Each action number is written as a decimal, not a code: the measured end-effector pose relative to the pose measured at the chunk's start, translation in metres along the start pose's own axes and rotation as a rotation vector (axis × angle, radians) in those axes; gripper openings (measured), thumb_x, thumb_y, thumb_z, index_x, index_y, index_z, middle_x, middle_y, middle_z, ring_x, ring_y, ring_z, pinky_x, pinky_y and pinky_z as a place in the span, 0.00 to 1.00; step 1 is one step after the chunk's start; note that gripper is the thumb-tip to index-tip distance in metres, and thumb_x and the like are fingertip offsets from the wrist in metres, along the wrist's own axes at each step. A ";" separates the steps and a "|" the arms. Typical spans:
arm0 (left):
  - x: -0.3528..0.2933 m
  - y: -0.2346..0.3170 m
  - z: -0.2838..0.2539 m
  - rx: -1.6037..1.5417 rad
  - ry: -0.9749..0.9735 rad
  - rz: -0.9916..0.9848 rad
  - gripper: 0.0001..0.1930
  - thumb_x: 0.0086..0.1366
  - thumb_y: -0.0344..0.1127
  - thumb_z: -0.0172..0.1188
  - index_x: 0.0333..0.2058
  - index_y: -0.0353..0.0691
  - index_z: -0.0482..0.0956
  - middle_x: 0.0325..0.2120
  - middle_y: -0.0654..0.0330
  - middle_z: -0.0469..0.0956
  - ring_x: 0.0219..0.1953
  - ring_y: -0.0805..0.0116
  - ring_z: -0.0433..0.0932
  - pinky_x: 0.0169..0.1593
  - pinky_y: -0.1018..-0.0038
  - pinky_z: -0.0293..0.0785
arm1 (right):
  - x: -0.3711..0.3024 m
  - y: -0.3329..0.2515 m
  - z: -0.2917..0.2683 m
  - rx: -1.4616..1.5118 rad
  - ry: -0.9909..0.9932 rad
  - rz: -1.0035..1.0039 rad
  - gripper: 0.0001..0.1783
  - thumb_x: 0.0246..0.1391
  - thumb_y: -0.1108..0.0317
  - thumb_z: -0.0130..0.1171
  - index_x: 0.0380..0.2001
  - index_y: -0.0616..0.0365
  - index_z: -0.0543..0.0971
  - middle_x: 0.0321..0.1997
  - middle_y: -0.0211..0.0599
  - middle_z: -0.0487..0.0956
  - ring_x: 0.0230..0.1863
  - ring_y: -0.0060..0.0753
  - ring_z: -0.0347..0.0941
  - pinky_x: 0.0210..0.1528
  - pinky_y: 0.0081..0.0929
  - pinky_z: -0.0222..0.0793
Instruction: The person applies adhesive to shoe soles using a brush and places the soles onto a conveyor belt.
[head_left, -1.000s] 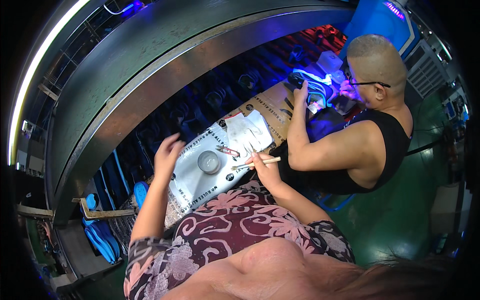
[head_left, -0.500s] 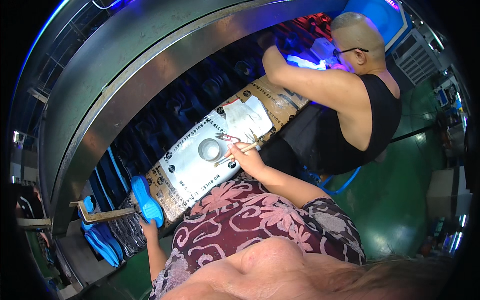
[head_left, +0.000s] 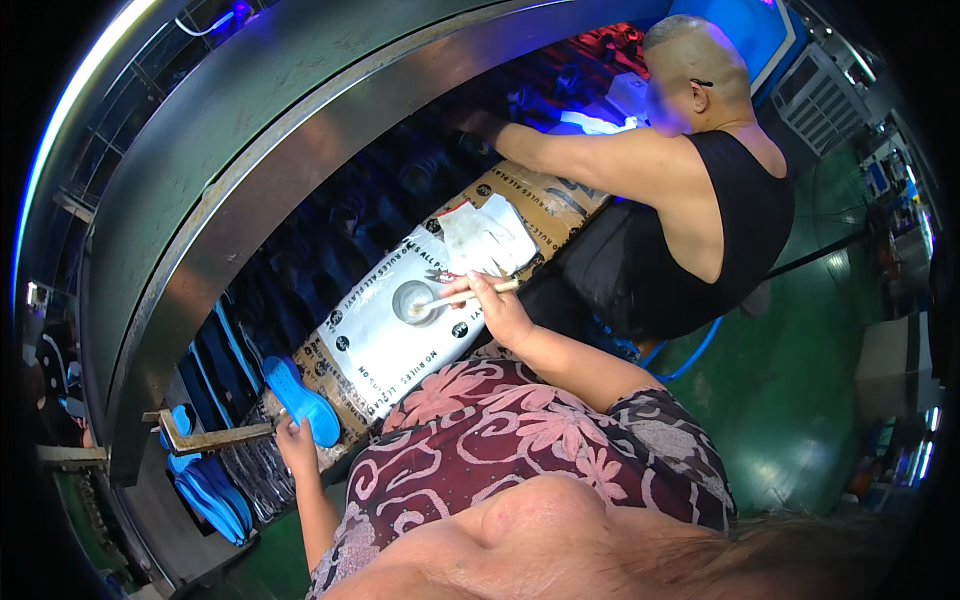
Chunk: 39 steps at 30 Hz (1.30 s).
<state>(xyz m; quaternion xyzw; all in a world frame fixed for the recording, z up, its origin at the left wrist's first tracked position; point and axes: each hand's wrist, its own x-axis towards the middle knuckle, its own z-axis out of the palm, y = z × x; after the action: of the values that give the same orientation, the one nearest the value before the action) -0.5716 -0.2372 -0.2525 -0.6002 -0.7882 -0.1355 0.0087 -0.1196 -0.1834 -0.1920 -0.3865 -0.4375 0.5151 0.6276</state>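
Note:
In my right hand (head_left: 502, 305) is a brush (head_left: 462, 297) with a pale handle, held between closed fingers. Its tip reaches into a round cup (head_left: 410, 290) that has whitish contents. A pair of red-handled snips (head_left: 440, 274) lies just beyond that hand, partly hidden by it. At the left, a bright blue shoe sole (head_left: 300, 398) rests at the end of the covered surface, tread pattern partly showing. My left hand (head_left: 298, 446) is closed at the sole's near edge; some of its fingers are hidden.
White printed sheeting (head_left: 385, 345) covers brown cardboard (head_left: 545, 205), with a white cloth (head_left: 490, 235) on top. A curved metal machine edge (head_left: 250, 150) arches over dark rows of shoe parts. More blue soles (head_left: 212, 500) are stacked beside a wooden bar (head_left: 225, 437). A co-worker (head_left: 700, 190) sits at the right.
My right hand has brought the brush tip from beside the cup into it. The blue sole has shifted slightly down and right with my left hand. The co-worker's arm has stretched further left.

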 end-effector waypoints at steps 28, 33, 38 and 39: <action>0.276 0.397 -0.215 -1.460 -0.458 0.207 0.13 0.64 0.43 0.51 0.27 0.40 0.71 0.12 0.69 0.64 0.13 0.81 0.62 0.17 0.84 0.56 | 0.365 -0.233 -0.220 -0.757 1.029 -0.457 0.22 0.44 0.54 0.53 0.40 0.54 0.79 0.38 0.43 0.79 0.42 0.41 0.75 0.46 0.31 0.67; 0.267 0.397 -0.225 -1.441 -0.439 0.179 0.13 0.64 0.43 0.51 0.27 0.40 0.71 0.12 0.69 0.64 0.12 0.82 0.62 0.16 0.85 0.58 | 0.425 -0.238 -0.276 -0.928 1.011 -0.328 0.22 0.44 0.50 0.55 0.40 0.51 0.79 0.41 0.37 0.79 0.44 0.39 0.75 0.48 0.29 0.66; 0.266 0.396 -0.227 -1.408 -0.407 0.140 0.13 0.64 0.42 0.50 0.26 0.40 0.71 0.12 0.68 0.67 0.10 0.82 0.62 0.14 0.86 0.58 | 0.476 -0.249 -0.324 -0.825 0.706 -0.126 0.27 0.45 0.45 0.58 0.43 0.53 0.78 0.37 0.34 0.80 0.44 0.31 0.71 0.53 0.31 0.59; 0.268 0.399 -0.227 -1.406 -0.413 0.149 0.13 0.64 0.42 0.50 0.26 0.40 0.71 0.12 0.68 0.67 0.10 0.82 0.62 0.14 0.86 0.58 | 0.491 -0.246 -0.350 -0.789 0.705 -0.215 0.28 0.44 0.45 0.59 0.43 0.54 0.78 0.36 0.36 0.80 0.47 0.33 0.70 0.56 0.32 0.55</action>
<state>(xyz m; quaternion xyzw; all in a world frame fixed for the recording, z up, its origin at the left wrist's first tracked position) -0.3021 0.0620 0.0941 -0.5292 -0.4582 -0.4922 -0.5175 0.3301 0.2464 0.0007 -0.6953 -0.3975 0.0835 0.5929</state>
